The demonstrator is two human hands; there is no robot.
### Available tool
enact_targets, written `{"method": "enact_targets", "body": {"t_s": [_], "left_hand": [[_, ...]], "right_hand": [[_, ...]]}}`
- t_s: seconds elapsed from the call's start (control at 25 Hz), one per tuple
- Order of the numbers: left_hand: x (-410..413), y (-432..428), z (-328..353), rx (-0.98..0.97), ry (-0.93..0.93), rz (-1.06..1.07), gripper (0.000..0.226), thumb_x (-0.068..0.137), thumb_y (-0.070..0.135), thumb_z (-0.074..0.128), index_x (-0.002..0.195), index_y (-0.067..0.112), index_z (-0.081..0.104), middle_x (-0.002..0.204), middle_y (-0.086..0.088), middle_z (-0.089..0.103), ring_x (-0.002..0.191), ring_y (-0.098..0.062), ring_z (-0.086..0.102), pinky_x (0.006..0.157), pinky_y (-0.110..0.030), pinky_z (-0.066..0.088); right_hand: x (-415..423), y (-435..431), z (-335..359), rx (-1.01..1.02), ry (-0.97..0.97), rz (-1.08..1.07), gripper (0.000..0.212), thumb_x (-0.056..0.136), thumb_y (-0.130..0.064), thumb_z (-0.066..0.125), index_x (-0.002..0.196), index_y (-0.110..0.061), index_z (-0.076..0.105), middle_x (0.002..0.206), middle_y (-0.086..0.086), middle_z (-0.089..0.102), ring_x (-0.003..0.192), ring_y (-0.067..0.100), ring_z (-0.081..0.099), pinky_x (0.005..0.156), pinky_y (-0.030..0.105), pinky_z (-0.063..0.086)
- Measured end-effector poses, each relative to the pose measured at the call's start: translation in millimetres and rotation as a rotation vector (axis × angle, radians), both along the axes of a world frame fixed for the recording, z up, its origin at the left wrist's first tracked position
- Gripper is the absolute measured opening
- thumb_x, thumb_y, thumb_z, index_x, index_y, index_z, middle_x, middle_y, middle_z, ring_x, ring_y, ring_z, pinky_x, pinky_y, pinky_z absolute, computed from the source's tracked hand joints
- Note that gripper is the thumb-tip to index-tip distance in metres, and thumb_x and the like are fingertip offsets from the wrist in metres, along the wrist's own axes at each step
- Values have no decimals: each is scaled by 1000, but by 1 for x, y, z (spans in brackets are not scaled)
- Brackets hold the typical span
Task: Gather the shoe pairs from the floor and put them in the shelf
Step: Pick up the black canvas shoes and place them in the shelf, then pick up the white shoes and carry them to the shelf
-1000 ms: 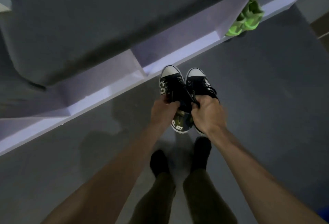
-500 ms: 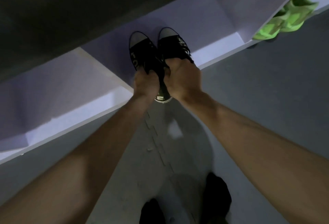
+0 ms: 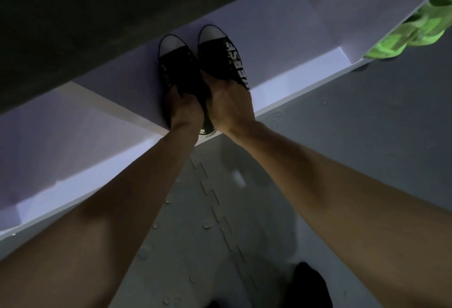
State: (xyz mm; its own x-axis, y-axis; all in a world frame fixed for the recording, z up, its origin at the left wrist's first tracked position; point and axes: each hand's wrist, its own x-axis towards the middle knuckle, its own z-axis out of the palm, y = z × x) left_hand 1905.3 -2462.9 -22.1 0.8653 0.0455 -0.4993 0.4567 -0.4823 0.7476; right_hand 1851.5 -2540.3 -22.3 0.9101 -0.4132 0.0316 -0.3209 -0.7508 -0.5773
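Black sneakers [image 3: 205, 63] now inside the shelf [image 3: 305, 38] cubby, toes in.
A second ago we held them over the floor; left hand [image 3: 183, 109] and right hand [image 3: 230, 102] grip the heels, release next.

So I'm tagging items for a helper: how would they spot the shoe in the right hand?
Find the white shelf. In its middle compartment, two black sneakers sit toes inward; the right hand holds the right-hand sneaker. Only it shows white lettering.

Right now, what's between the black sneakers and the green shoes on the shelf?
Head view: bare shelf floor, then one upright divider panel. Black sneakers sit in the middle compartment; green shoes are in the next one right.
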Motion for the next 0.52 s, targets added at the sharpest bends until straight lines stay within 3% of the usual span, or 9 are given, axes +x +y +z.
{"method": "enact_targets", "body": {"t_s": [0.08,0.12,0.16,0.24,0.32,0.4,0.52], "left_hand": [[-3,-1,0,78,-13,49,38,107,13,35,142,15,48,103,-5,60,120,-13,58,99,-12,41],[-7,2,1,150,-79,-51,34,107,14,34,137,21,49,99,8,54,113,-8,56,90,-5,40],[-13,1,6,148,-53,-80,33,106,13,34,134,25,49,108,11,55,114,-11,55,88,-8,42],[-20,1,5,58,17,-23,43,102,8,38,144,18,45,137,-6,58,129,-25,55,106,-28,47],[-25,6,13,-19,16,-42,58,95,5,45,151,17,40,137,-12,60,122,-30,61,105,-38,51],[-47,17,31,-15,-18,-148,65,89,16,52,152,22,38,129,-9,65,108,-25,66,93,-33,56],[-89,36,75,17,74,-144,63,86,30,61,147,17,47,136,-13,64,122,-30,62,101,-40,52]], "right_hand": [[1,-5,2,9,55,21,57,94,-27,56,150,-23,44,116,10,71,106,32,67,83,39,54],[0,-7,4,26,80,17,60,94,-28,57,151,-22,40,119,11,69,109,33,65,84,39,53],[-2,-6,7,41,107,13,62,94,-27,56,153,-21,37,123,12,67,112,33,64,86,40,53],[-13,-1,15,103,117,0,66,95,-22,53,156,-15,30,133,12,63,121,32,59,94,43,52],[-33,12,26,258,34,-98,66,95,-16,52,156,-10,27,144,12,55,131,28,52,101,44,49],[-69,30,44,420,-61,-222,64,96,-15,53,156,-11,30,146,10,53,132,24,53,101,43,49],[-117,51,88,571,0,-380,65,96,-21,58,155,-14,33,140,12,60,124,30,59,98,43,49]]}}
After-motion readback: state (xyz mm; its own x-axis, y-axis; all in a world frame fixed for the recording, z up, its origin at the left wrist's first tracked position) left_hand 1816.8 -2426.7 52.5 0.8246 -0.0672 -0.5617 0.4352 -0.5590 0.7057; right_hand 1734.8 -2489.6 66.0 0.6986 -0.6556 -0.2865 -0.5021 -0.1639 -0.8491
